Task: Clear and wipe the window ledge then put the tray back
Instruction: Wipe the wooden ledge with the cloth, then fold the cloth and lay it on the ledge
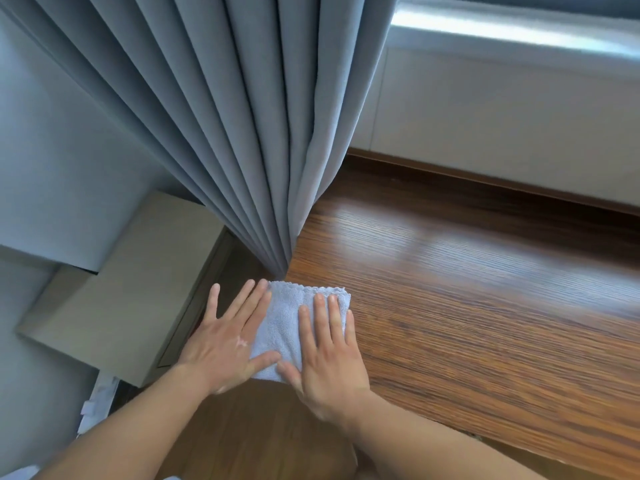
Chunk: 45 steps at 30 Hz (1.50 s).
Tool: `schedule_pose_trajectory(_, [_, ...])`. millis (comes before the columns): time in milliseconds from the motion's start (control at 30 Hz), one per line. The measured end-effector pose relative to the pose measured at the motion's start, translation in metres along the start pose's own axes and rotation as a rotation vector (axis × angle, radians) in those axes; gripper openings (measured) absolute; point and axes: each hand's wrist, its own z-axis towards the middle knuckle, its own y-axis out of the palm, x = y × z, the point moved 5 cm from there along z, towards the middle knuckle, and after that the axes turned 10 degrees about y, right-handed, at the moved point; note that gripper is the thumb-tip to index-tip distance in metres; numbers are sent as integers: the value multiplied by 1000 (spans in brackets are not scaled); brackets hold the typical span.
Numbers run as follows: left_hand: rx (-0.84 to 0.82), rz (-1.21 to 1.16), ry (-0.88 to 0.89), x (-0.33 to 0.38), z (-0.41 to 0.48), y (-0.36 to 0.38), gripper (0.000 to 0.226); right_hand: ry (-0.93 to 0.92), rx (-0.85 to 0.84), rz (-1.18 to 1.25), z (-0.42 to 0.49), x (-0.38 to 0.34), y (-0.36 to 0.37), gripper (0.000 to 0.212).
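A folded pale blue terry cloth (298,327) lies at the left end of the glossy brown wooden window ledge (485,289), just below the grey pleated curtain (242,133). The left hand (225,337) and right hand (327,355) press it flat, fingers straight and spread, gripping nothing.

Two hands (225,344) (329,355), one cloth (287,327), one curtain (242,133), one wooden ledge (467,289)

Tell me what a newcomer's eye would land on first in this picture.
First, the two hands at lower centre: the left hand and right hand lie flat, fingers straight, on a folded pale blue cloth at the left end of the glossy brown wooden ledge. Next, the grey pleated curtain, fanning down from the top left to a point just beyond the cloth.
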Motion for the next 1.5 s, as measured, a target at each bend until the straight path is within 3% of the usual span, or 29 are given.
schedule_pose_trajectory(133, [50,-34,123,20,-14,-7,112,-200,38,-45,-14,16,-14,105])
schedule_pose_trajectory(233, [5,-32,155,30,-19,-2,113,-225,-34,-100,-23,28,-5,111])
schedule_pose_trajectory(367, [6,-55,152,40,-18,0,108,-299,78,-150,-32,35,0,71])
schedule_pose_trajectory(467, [37,-73,175,55,-16,-1,104,-348,154,-147,-40,42,1,57])
schedule_pose_trajectory(600, [124,-134,258,70,-18,-8,80,-371,117,-170,-56,54,2,57])
schedule_pose_trajectory(733, [246,-173,353,84,-15,-34,48,-346,24,-24,-70,78,-15,59])
schedule_pose_trajectory(800, [266,-259,362,91,-4,-52,47,-316,-27,96,-75,99,-35,62])
schedule_pose_trajectory(933, [120,-467,283,108,46,-95,51,-51,-185,512,-84,162,-97,57])
schedule_pose_trajectory(1000, [29,-556,270,125,83,-124,48,71,-190,628,-91,199,-129,46])
schedule_pose_trajectory(1133, [-3,-620,320,171,166,-179,34,274,-240,822,-91,276,-167,11])
schedule_pose_trajectory(1233, [-194,-727,236,200,223,-184,16,419,-353,1013,-78,332,-171,20])
schedule_pose_trajectory(1333, [-317,-870,135,221,272,-179,10,549,-459,1021,-55,386,-166,22])
schedule_pose_trajectory(1433, [-250,-818,92,231,324,-176,11,576,-455,904,-19,434,-166,6])
schedule_pose_trajectory(1500, [-196,-702,41,231,352,-178,5,518,-385,704,8,459,-174,13])
